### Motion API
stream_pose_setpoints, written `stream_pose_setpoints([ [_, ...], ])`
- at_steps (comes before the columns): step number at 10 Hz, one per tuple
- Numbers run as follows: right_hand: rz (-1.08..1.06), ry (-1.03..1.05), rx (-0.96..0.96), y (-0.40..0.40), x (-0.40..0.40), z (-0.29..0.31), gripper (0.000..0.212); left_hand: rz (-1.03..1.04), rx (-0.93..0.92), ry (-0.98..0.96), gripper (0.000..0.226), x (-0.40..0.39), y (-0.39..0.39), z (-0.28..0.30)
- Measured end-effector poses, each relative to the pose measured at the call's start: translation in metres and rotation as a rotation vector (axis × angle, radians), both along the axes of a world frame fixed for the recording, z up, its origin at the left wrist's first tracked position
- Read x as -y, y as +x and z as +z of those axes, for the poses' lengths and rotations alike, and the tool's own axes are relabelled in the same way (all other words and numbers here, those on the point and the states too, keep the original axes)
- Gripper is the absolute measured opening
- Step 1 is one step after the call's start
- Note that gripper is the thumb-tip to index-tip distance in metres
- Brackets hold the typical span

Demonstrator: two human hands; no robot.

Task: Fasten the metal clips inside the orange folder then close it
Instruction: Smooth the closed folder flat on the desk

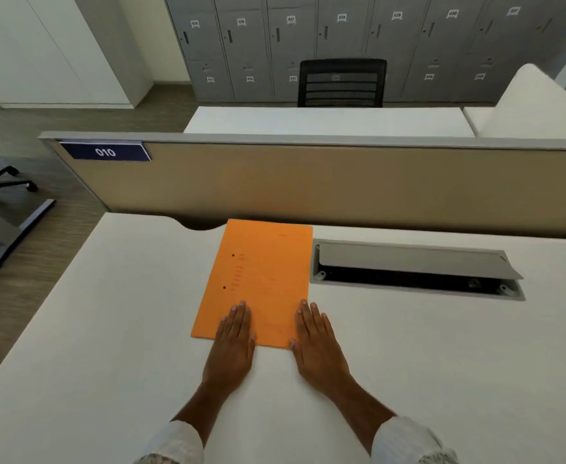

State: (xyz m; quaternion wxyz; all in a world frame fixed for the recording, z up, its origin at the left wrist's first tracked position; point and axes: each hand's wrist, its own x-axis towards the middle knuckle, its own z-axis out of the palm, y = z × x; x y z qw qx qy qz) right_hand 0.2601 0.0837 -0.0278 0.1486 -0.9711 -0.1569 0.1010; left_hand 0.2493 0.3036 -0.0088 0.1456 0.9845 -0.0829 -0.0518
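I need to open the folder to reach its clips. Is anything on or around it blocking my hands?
Nothing visible does. Both the left hand and right hand already lie flat on the closed orange folder, whose cover is bare.

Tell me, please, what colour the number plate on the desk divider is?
Dark blue with white digits, 010; the number plate shows in the head view.

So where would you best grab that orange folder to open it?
Probably the right long edge of the folder: the two punch holes sit near its left edge, suggesting the spine is there. It lies flat and closed, so slip fingertips under from the right, where the right hand already rests.
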Motion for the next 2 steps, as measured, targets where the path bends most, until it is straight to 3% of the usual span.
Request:
stream_pose_setpoints([
  [2, -0.143, 0.001, -0.029, -0.097, 0.053, 0.008, 0.065, -0.025, -0.005, -0.031, 0.062, 0.063, -0.081, 0.003],
])
